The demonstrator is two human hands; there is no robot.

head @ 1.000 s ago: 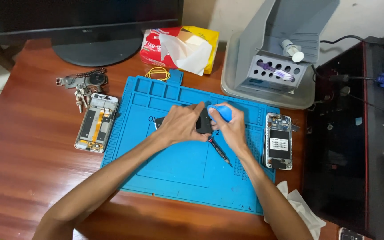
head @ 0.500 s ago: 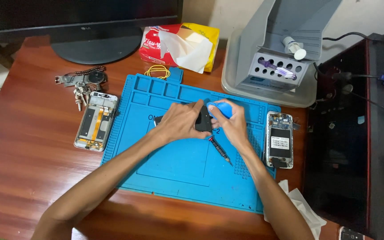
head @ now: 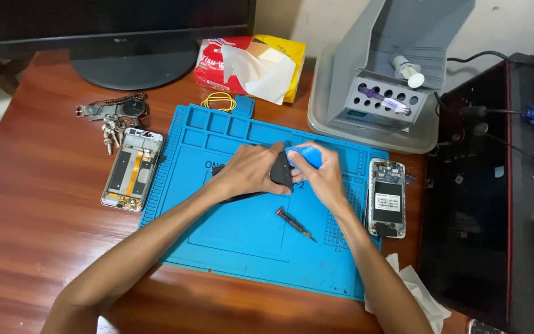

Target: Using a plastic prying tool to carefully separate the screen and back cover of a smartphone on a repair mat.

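The left hand [head: 248, 170] is pinning a flat black phone panel [head: 281, 170] on the blue silicone mat [head: 242, 247], grip closed on it, while the right hand [head: 317, 179] is pressing a blue plastic pry tool [head: 305, 155] against its edge; prying appears underway, and it calls for steady sliding.

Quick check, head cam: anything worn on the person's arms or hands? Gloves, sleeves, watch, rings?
Nothing worn that shows. The left hand and right hand are bare, no gloves; no rings visible on the fingers that show. Both forearms are uncovered up to the frame edge: no sleeves, wrist strap, watch or bracelet on either wrist.
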